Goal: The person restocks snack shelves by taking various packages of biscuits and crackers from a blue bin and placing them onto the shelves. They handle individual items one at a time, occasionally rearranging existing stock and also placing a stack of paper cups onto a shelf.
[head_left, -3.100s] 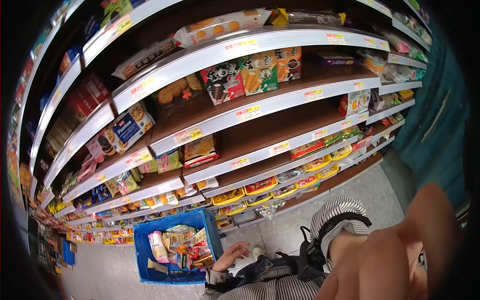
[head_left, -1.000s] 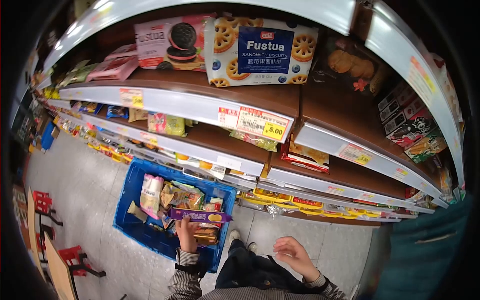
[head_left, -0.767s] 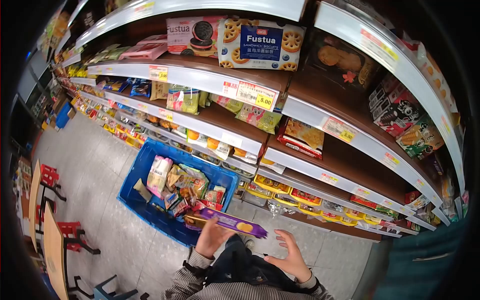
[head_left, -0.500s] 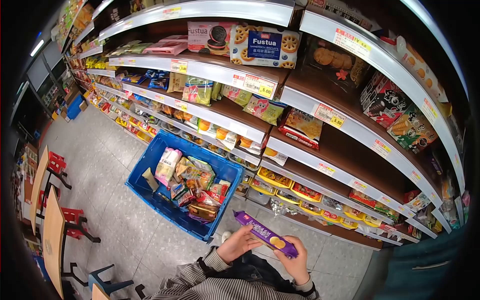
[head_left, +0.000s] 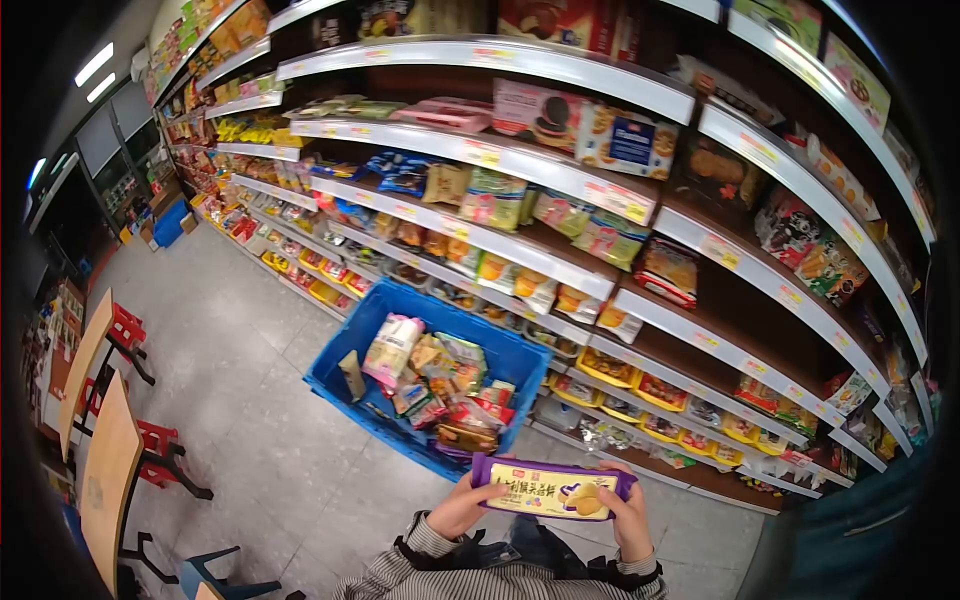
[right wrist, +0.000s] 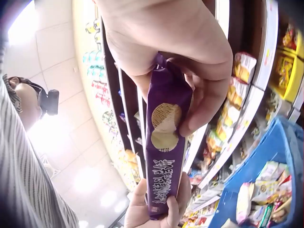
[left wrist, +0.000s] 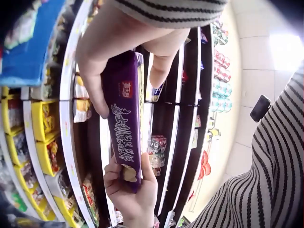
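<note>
Both hands hold a long purple and yellow biscuit packet (head_left: 548, 489) in front of the body, its yellow face with pictured biscuits turned up toward the head camera. The left hand (head_left: 462, 506) grips one end, thumb across the front. At the other end, the right hand (head_left: 630, 512) pinches the packet with its thumb on the yellow face. In the left wrist view, a purple side with white lettering shows on the packet (left wrist: 124, 114). The right wrist view has round biscuits printed on the packet (right wrist: 164, 137) near the right fingers (right wrist: 209, 102).
A blue crate (head_left: 345, 425) of mixed snack packets stands on the floor beyond the left hand. Stocked shelves (head_left: 560, 255) rise ahead and to the right, with yellow bins (head_left: 605, 372) low down. Wooden tables (head_left: 105, 470) and red stools (head_left: 158, 450) stand at the left.
The left hand has lifted the purple packet from the crate, and the right hand has taken its other end. The packet has since turned, bringing its yellow face up.
</note>
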`<state>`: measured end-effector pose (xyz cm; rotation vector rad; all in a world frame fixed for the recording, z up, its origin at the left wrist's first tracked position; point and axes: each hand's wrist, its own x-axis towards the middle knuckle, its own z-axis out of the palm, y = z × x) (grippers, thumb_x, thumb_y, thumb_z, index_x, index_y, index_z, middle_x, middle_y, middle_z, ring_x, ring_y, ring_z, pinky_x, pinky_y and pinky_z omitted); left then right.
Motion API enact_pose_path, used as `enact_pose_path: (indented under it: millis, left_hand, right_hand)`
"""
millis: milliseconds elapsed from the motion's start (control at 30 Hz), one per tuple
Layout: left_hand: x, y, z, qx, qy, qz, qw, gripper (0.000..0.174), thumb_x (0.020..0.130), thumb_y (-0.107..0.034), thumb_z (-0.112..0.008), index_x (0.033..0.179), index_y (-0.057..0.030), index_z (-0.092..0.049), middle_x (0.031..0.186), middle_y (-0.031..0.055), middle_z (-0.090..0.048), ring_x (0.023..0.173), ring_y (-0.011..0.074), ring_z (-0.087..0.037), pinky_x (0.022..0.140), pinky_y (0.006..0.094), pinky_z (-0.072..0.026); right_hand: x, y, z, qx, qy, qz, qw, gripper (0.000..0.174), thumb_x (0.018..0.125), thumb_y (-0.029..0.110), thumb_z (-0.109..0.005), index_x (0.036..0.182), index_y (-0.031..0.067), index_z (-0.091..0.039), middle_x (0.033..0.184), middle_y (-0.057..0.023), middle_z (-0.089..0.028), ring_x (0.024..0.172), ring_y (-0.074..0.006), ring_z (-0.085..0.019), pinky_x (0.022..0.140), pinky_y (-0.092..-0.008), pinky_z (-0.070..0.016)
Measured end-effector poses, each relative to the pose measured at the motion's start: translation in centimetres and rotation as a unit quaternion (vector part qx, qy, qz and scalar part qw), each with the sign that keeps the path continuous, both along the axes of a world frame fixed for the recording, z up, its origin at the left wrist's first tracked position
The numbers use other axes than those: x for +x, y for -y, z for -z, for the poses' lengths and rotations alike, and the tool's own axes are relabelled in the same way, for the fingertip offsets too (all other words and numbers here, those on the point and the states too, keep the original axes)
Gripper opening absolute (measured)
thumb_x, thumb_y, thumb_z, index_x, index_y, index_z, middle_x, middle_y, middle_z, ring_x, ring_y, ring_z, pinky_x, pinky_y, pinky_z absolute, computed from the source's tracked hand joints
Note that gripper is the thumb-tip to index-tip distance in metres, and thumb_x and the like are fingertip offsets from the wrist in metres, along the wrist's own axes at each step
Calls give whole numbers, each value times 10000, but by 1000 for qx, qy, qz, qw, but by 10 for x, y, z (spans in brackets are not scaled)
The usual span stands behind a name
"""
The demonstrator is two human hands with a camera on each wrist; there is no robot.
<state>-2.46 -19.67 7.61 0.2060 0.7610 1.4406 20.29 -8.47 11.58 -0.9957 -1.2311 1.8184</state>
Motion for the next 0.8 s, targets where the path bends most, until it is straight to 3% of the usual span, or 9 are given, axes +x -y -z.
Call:
enact_pose_path:
  millis: [133,200,233,367,600,800]
  left_hand:
    - [-68,76,5,-59,-51,-45,996,391,849,-14,-613,1214,38,-481,1163,130,-597,1045,204,-593,896,334,-482]
    - [-104,117,12,-96,-45,-105,989,370,842,-6,-613,1188,59,-494,1135,143,-609,1011,221,-610,883,338,-492]
    - [-120,135,12,-104,-40,-127,986,363,833,-8,-618,1168,70,-500,1114,147,-618,996,232,-619,874,346,-501]
    - [-164,189,15,-142,-26,-192,971,362,818,-1,-619,1157,55,-503,1101,146,-621,980,243,-628,849,363,-517]
    - [-211,218,21,-158,6,-270,950,364,837,-7,-590,1179,47,-480,1096,156,-616,956,246,-636,832,372,-534]
    - [-277,213,19,-162,-3,-298,941,352,832,-7,-575,1167,50,-484,1088,165,-619,952,265,-643,810,379,-549]
  right_hand:
    - [-89,48,11,-17,6,-76,997,369,864,84,-622,1210,30,-505,1090,-69,-600,1008,-147,-572,890,-268,-455]
    - [-130,72,18,-103,0,-164,981,386,879,100,-605,1240,30,-488,1123,-61,-589,1029,-138,-561,910,-273,-444]
    - [-149,83,26,-88,8,-196,977,396,898,137,-597,1259,27,-478,1142,-53,-584,1029,-123,-557,911,-265,-441]
    - [-209,113,10,-126,63,-269,953,402,904,196,-611,1244,16,-496,1141,-44,-591,1028,-107,-551,895,-241,-439]
    - [-295,110,27,-88,70,-348,931,347,910,211,-601,1191,16,-542,1042,6,-600,926,-68,-542,784,-211,-441]
    - [-371,98,32,-89,48,-382,918,348,913,219,-598,1168,-12,-545,1057,-19,-608,914,-73,-551,805,-216,-448]
